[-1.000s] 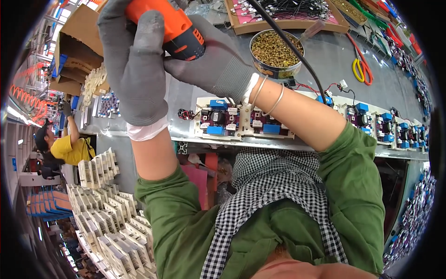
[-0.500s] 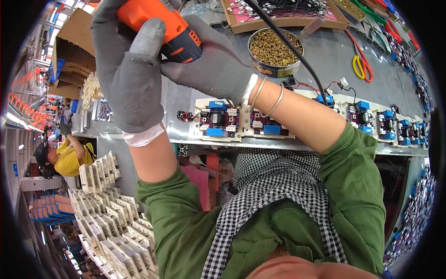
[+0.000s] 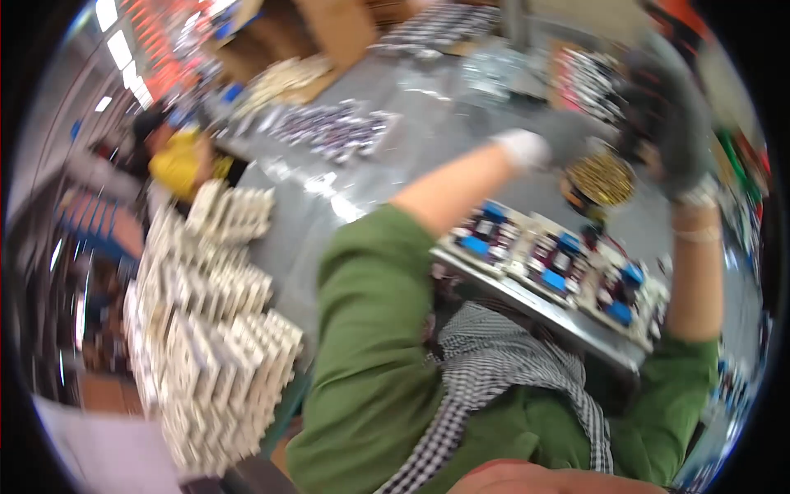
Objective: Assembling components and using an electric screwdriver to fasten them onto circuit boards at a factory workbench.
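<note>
Grey and shiny, our big surface (image 3: 428, 123) fills the top of the view, and it looks blurry. Next in size are the white stacks of small parts (image 3: 206, 329) that stand at our left side, low down. A cardboard box (image 3: 329, 33) sits at the far edge of the surface, and a person in a yellow top (image 3: 185, 165) is beyond the stacks.

Along the near edge of the surface lies a row of circuit boards (image 3: 559, 263) with blue and red bits on them. Just behind the boards sits a round tin of gold screws (image 3: 599, 183).

Our arms in green sleeves reach up over the boards. Our left hand (image 3: 535, 150) wears a grey glove with a white cuff and hangs just beside the tin. We cannot tell if its grip is open or closed, because it is too blurry. Our right hand (image 3: 671, 136), also in a grey glove, is held up above the tin. Its grip is curled around something dark, but the blur hides what it is
</note>
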`<state>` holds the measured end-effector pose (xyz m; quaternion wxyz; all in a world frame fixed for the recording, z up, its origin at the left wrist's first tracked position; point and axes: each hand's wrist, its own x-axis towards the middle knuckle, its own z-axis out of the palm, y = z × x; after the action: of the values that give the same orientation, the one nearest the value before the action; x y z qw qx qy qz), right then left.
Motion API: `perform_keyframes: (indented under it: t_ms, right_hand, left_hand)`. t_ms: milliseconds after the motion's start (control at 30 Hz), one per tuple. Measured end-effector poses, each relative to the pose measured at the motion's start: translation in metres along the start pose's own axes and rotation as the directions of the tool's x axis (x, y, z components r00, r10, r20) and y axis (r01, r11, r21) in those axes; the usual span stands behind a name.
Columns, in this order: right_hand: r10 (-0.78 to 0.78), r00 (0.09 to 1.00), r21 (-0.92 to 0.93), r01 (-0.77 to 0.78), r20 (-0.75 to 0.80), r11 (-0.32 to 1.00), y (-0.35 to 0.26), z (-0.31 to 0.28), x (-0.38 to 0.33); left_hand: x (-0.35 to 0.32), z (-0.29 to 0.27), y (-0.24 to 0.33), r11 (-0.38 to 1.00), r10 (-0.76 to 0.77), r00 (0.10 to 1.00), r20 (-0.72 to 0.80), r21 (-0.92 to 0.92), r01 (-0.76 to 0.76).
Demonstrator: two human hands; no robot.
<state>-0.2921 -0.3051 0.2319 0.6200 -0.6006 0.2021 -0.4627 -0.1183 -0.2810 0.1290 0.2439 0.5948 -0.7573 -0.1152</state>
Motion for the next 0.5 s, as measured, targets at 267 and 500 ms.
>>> perform_keyframes:
  t_ms: [267,500]
  right_hand:
    - [-0.105,0.988,-0.239,0.130,0.116,0.962,0.015,-0.083,0.042]
    - [-0.163,0.983,-0.202,0.177,0.085,0.963,0.019,-0.061,0.029]
  left_hand:
    - [0.076,0.098,-0.005,0.715,0.065,0.981,0.184,0.677,-0.174]
    - [0.064,0.085,-0.011,0.765,0.181,0.983,-0.037,0.633,-0.117]
